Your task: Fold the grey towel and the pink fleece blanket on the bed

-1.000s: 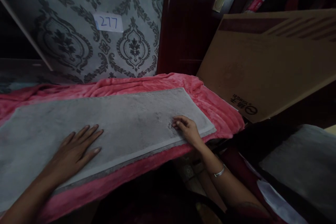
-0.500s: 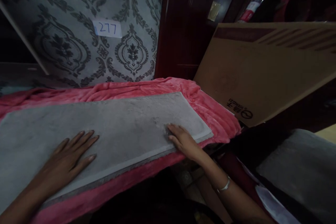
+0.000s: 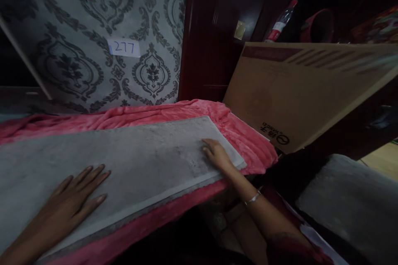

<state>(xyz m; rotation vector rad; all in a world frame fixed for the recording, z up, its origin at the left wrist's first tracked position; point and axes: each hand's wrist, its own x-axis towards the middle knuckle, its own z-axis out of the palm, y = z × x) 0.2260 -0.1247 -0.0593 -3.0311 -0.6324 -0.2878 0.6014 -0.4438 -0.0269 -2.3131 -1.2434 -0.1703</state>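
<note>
Behind, paper label (image 3: 123,47) reading 277, hands flat on grey cloth (image 3: 149,159)

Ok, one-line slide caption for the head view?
Left hand and right hand flat on a grey mat over pink blanket.

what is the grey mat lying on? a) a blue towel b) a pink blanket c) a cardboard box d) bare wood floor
b: the grey mat lies flat on a pink blanket that shows along its far and near edges, with the left hand and right hand resting on the mat.
</note>
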